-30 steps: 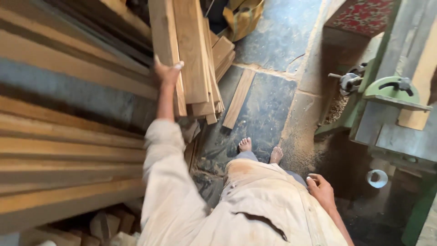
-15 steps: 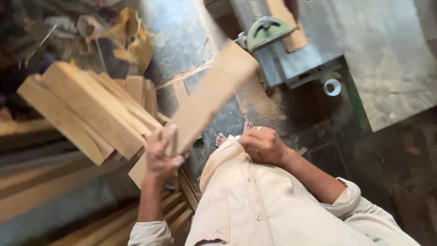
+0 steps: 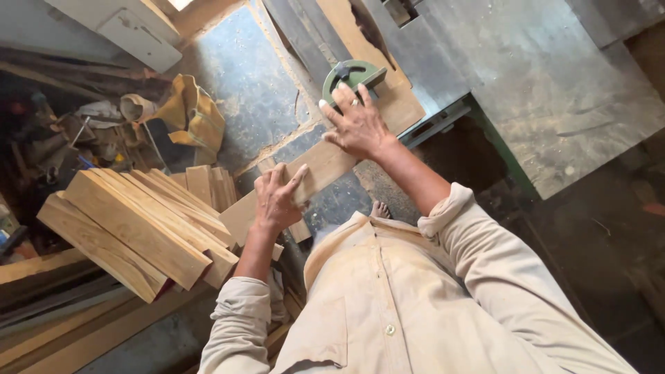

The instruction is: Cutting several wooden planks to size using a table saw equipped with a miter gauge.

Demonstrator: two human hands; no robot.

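Observation:
Both my hands hold one long pale wooden plank point(image 3: 320, 168) that runs from lower left up to the grey saw table point(image 3: 554, 76). My left hand point(image 3: 277, 197) grips its near part, fingers laid over the top face. My right hand point(image 3: 357, 125) presses flat on the plank further up, fingers spread, beside a green metal guide point(image 3: 355, 73) on the table. The plank's far end point(image 3: 388, 97) lies on the table top.
A stack of cut wooden boards point(image 3: 135, 221) lies at the left, with long boards point(image 3: 69, 325) below it. A yellow bag point(image 3: 190, 118) and clutter sit at the upper left. The stone floor point(image 3: 249, 83) is dusty with sawdust. My bare foot point(image 3: 379, 208) shows below the plank.
I have turned from the board stack toward the saw table. The plank I lifted now reaches onto the table, and my right hand has moved up onto it near the green guide.

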